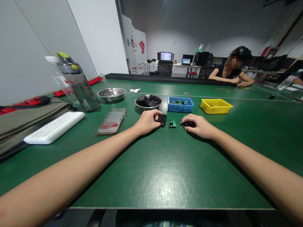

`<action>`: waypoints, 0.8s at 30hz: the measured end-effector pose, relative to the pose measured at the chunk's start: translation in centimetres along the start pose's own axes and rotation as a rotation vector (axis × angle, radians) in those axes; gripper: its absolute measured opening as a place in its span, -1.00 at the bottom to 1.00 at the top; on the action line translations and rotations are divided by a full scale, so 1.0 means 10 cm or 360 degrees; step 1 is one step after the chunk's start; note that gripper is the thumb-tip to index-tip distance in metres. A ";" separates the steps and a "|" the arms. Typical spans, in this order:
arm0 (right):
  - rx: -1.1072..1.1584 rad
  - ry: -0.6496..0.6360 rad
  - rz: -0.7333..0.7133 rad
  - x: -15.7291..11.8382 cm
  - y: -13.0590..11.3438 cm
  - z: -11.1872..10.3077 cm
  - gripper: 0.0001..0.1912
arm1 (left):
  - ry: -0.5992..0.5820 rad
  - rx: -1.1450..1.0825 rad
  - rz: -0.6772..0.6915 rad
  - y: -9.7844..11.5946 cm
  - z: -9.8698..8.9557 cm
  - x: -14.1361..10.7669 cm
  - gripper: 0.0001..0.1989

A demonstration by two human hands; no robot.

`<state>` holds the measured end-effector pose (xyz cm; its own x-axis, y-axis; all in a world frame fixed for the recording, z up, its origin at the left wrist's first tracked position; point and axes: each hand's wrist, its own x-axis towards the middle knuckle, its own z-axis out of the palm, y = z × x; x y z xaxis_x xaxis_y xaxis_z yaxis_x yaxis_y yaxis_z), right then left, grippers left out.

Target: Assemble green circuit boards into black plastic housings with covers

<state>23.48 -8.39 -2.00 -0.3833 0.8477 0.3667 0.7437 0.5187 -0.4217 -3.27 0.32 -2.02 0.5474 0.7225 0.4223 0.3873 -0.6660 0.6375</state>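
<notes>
Near the centre of the frame, where the left hand [148, 121] is at work, its fingers are closed on a black square piece [162, 118]; just right of centre, the right hand [197, 125] has its fingers curled around a dark, rounded piece [189, 124], low over the green surface [165, 164]; between the two hands, apart from both, a small green circuit board [172, 124] lies on the surface with a dark component on it.

Just beyond the left hand, a metal bowl [148, 107] holds a heap of black, box-like pieces [149, 101]; beside it, at the upper centre, a blue tray [180, 108] holds more small green boards [180, 102]; a yellow tray [215, 108] sits right of that, and another metal bowl [111, 94] stands left of centre, near a crumpled white tissue [135, 90].

Toward the left of the frame, a phone [111, 123] lies flat, partly blurred; a long white object [55, 128] and a grey-green bag [35, 121] lie farther left; a grey bottle [80, 85] appears tilted in the upper left; at the upper right, a person [233, 70] leans on their forearms.
</notes>
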 end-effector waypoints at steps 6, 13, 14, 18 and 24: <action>-0.0033 0.0016 0.0019 0.00 0.00 0.00 -0.78 | -0.0014 0.0014 -0.0003 0.01 0.00 0.00 -0.69; -0.0050 0.0051 0.0098 0.00 0.00 0.00 -0.68 | -0.0029 0.0091 -0.0033 0.06 -0.02 -0.01 -0.72; -0.0051 0.0059 0.0110 0.00 -0.01 0.00 -0.65 | -0.0036 0.0103 -0.0037 0.07 -0.02 -0.01 -0.72; -0.0050 0.0077 0.0141 0.00 -0.01 0.00 -0.60 | -0.0048 0.0110 -0.0029 0.06 -0.02 -0.01 -0.73; -0.0056 0.0065 0.0151 -0.01 0.00 0.00 -0.58 | -0.0065 0.0104 -0.0027 0.06 -0.02 -0.02 -0.73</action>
<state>23.53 -8.45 -2.00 -0.2882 0.8873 0.3600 0.7946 0.4314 -0.4272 -3.31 -0.13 -1.57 0.5698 0.7266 0.3840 0.4435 -0.6652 0.6006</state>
